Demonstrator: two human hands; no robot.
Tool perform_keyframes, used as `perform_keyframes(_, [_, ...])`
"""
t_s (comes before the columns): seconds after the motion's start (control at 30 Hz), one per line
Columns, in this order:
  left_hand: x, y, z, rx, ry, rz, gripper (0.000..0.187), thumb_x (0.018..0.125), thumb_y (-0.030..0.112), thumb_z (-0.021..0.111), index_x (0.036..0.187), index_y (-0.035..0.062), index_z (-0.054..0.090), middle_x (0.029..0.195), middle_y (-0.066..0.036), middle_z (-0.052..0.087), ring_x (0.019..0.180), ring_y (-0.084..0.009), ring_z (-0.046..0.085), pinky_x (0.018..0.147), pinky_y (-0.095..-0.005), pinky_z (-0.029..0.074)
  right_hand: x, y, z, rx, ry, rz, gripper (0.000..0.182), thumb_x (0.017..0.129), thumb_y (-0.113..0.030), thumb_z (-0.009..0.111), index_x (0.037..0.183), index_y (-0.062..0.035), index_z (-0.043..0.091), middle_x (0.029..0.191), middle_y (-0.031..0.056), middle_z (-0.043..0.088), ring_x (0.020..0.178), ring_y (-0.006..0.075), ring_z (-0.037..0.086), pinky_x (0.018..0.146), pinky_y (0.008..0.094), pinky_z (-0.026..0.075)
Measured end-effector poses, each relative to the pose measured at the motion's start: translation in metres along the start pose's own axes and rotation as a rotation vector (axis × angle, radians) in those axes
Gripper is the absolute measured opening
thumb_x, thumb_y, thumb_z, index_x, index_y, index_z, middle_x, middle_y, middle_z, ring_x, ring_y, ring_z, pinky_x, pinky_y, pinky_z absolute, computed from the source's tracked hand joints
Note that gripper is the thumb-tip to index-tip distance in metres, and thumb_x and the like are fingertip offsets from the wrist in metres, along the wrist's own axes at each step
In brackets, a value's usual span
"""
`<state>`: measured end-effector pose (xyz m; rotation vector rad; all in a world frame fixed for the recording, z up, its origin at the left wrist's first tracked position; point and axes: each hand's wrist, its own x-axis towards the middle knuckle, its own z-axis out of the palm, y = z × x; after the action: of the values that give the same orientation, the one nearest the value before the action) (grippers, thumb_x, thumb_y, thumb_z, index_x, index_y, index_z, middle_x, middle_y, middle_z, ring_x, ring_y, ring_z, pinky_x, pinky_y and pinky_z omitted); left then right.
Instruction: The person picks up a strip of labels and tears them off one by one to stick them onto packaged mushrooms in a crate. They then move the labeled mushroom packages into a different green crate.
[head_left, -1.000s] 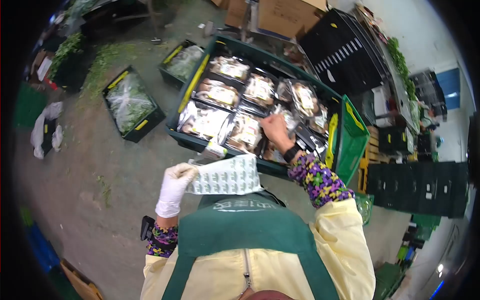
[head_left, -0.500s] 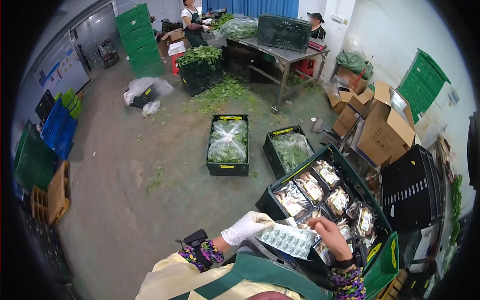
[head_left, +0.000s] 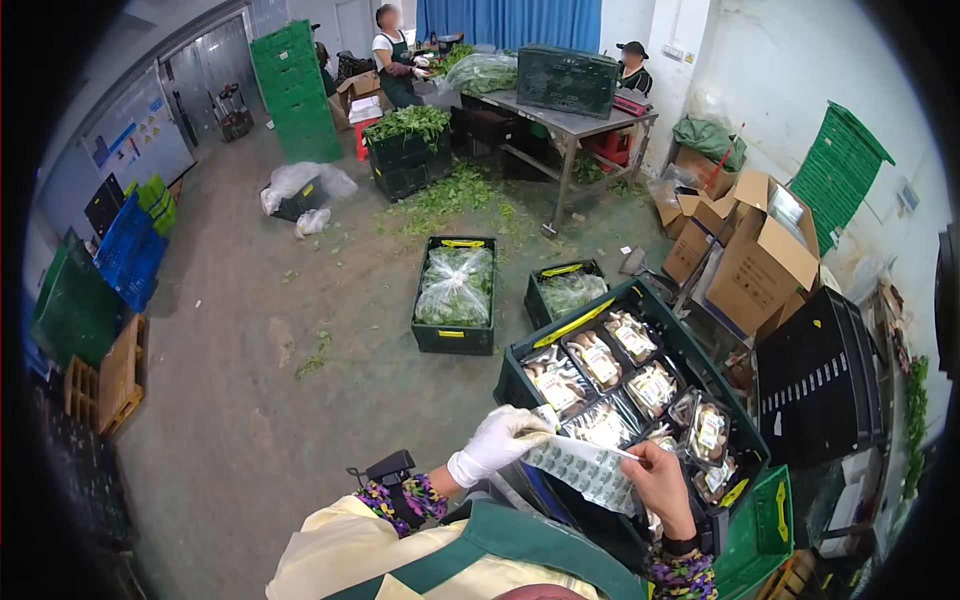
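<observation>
In a white glove, my left hand (head_left: 494, 446) pinches the left end of a sheet of labels (head_left: 584, 474) with rows of green print. My bare right hand (head_left: 661, 487) grips its right corner between thumb and fingers, so the sheet stretches between both hands. Under and beyond it stands a dark green crate (head_left: 516, 378) holding clear-wrapped trays of mushrooms (head_left: 594, 360), several with a white label on top. One mushroom tray (head_left: 709, 430) lies tilted over the others at the crate's right side. The sheet covers part of the crate's near end.
Crates of bagged greens (head_left: 454, 290) (head_left: 572, 293) stand on the floor ahead. Cardboard boxes (head_left: 765, 262) and a black crate (head_left: 818, 380) line the right side. A green crate (head_left: 768, 520) sits close at my right. Two people work by a metal table (head_left: 575, 122) at the back.
My right hand has moved from over the sheet to its right corner and now pinches it. The sheet's edge has turned up there, and the view has shifted slightly.
</observation>
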<state>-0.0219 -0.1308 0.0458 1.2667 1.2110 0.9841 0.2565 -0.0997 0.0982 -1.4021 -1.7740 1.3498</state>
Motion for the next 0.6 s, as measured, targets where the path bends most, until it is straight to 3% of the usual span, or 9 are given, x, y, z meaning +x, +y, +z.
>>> perform_keyframes(0.07, [-0.004, 0.015, 0.011, 0.706, 0.207, 0.337, 0.035, 0.080, 0.021, 0.069, 0.114, 0.0124, 0.065, 0.093, -0.007, 0.064, 0.095, -0.0237, 0.058, 0.091, -0.0351, 0.041, -0.007, 0.004, -0.006, -0.149, 0.048, -0.070, 0.018, 0.083, -0.011, 0.066, 0.092, 0.0043, 0.063, 0.075, 0.0107, 0.067, 0.070, 0.0156, 0.062, 0.064, 0.0282, 0.048])
perform_keyframes(0.1, [-0.006, 0.020, 0.015, 0.791, 0.273, 0.398, 0.051, 0.076, 0.025, 0.071, 0.124, 0.0157, 0.058, 0.101, -0.009, 0.063, 0.103, -0.0300, 0.055, 0.098, -0.0409, 0.035, -0.013, -0.005, -0.007, -0.203, 0.065, -0.103, 0.017, 0.081, -0.012, 0.066, 0.090, 0.0024, 0.063, 0.076, 0.0149, 0.066, 0.070, 0.0233, 0.065, 0.064, 0.0323, 0.049])
perform_keyframes(0.2, [-0.006, 0.029, 0.040, 0.805, 0.300, 0.564, 0.054, 0.077, 0.025, 0.071, 0.127, 0.0165, 0.055, 0.107, -0.008, 0.062, 0.106, -0.0293, 0.054, 0.098, -0.0425, 0.035, -0.021, -0.005, -0.011, -0.322, 0.064, -0.190, 0.016, 0.080, -0.012, 0.065, 0.089, 0.0010, 0.064, 0.078, 0.0162, 0.066, 0.072, 0.0284, 0.065, 0.065, 0.0352, 0.049])
perform_keyframes(0.27, [-0.004, 0.026, 0.058, 0.713, 0.185, 0.591, 0.056, 0.078, 0.027, 0.071, 0.129, 0.0170, 0.053, 0.113, -0.010, 0.061, 0.108, -0.0292, 0.055, 0.101, -0.0462, 0.032, -0.026, -0.008, -0.013, -0.321, 0.056, -0.208, 0.015, 0.079, -0.012, 0.065, 0.088, 0.0000, 0.065, 0.080, 0.0168, 0.065, 0.073, 0.0314, 0.064, 0.065, 0.0369, 0.049])
perform_keyframes(0.47, [-0.014, 0.016, 0.093, 0.768, 0.142, 0.578, 0.049, 0.079, 0.029, 0.070, 0.125, 0.0172, 0.057, 0.110, -0.006, 0.064, 0.098, -0.0255, 0.059, 0.102, -0.0436, 0.033, -0.039, -0.004, -0.023, -0.305, 0.019, -0.294, 0.014, 0.080, -0.011, 0.066, 0.088, -0.0007, 0.064, 0.080, 0.0163, 0.065, 0.075, 0.0332, 0.063, 0.066, 0.0383, 0.048])
perform_keyframes(0.6, [-0.021, 0.020, 0.102, 0.769, 0.099, 0.467, 0.046, 0.079, 0.031, 0.070, 0.123, 0.0183, 0.060, 0.102, -0.005, 0.067, 0.095, -0.0259, 0.061, 0.100, -0.0429, 0.034, -0.047, -0.002, -0.029, -0.310, 0.028, -0.329, 0.014, 0.080, -0.012, 0.066, 0.089, -0.0009, 0.064, 0.081, 0.0163, 0.065, 0.076, 0.0334, 0.062, 0.067, 0.0386, 0.047])
